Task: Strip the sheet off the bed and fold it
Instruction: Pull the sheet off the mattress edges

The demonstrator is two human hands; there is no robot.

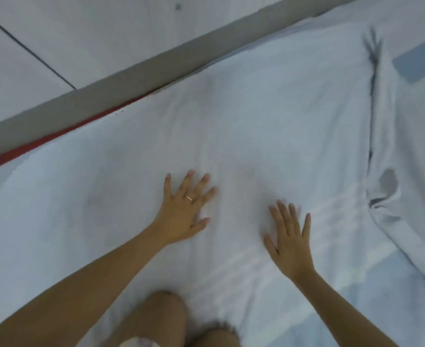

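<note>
A white sheet (256, 116) lies spread flat over the bed and fills most of the view. Its right part is doubled over in a thick fold (382, 171) with dark creases. My left hand (184, 211), with a ring on one finger, lies palm down on the sheet with fingers spread. My right hand (290, 241) rests flat on the sheet a short way to the right, fingers straight. Neither hand holds any cloth. The picture is slightly blurred.
The bed's far edge shows a red strip (56, 136) and a grey border (106, 96), with pale floor tiles (68, 33) beyond. A light blue surface (419, 58) shows past the sheet at the right. My bare knees (161, 319) are at the bottom.
</note>
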